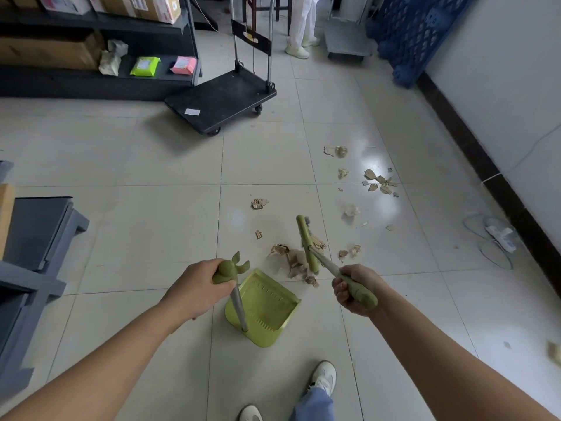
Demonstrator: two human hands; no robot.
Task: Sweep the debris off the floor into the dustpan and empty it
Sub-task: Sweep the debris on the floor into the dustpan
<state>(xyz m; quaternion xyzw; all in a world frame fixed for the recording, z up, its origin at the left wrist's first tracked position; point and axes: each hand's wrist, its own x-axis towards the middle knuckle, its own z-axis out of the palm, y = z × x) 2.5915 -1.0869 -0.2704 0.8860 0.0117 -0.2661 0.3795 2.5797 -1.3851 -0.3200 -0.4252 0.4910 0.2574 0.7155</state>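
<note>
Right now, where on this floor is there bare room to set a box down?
Bare tiles lie left of the dustpan, between the black cart and the grey bench. Crowded: debris by the broom head and scattered toward the wall.

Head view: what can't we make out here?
- Torn cardboard debris under the green plastic broom head: hidden by it, head view.
- Person in white trousers: cut off by top edge.
- White label on black platform cart: too small to read.
- Pale scrap: cut by right edge.

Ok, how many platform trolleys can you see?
2: a black trolley beside the shelving, and a grey trolley farther back by the blue pallet. Others may be hidden.
</note>
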